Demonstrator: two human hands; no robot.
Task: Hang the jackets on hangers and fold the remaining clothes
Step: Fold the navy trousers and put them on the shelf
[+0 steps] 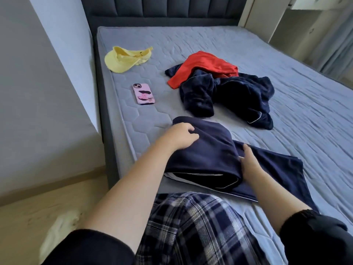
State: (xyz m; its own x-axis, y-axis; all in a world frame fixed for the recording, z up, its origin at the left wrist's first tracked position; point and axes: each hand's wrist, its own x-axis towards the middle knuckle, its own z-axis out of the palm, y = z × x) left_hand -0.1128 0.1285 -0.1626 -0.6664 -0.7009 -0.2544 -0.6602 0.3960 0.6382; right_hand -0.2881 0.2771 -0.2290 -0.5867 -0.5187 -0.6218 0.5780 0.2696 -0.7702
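Note:
A navy garment [208,150] lies partly folded on the near edge of the mattress [172,44], with white piping showing along its fold. My left hand [179,137] grips the upper fold of it near its top left corner. My right hand [250,163] lies with straight fingers against the garment's right side, over the flat navy layer [282,175] that spreads to the right. Farther back, a heap of dark navy clothes [229,96] lies crumpled with a red garment [202,68] on top of it.
A yellow visor cap [122,60] and a pink-cased phone [143,93] lie near the mattress's left edge. The padded dark headboard [162,10] stands at the back. A wall and wooden floor [38,207] are on the left. My plaid-clad knee [191,226] rests at the near edge.

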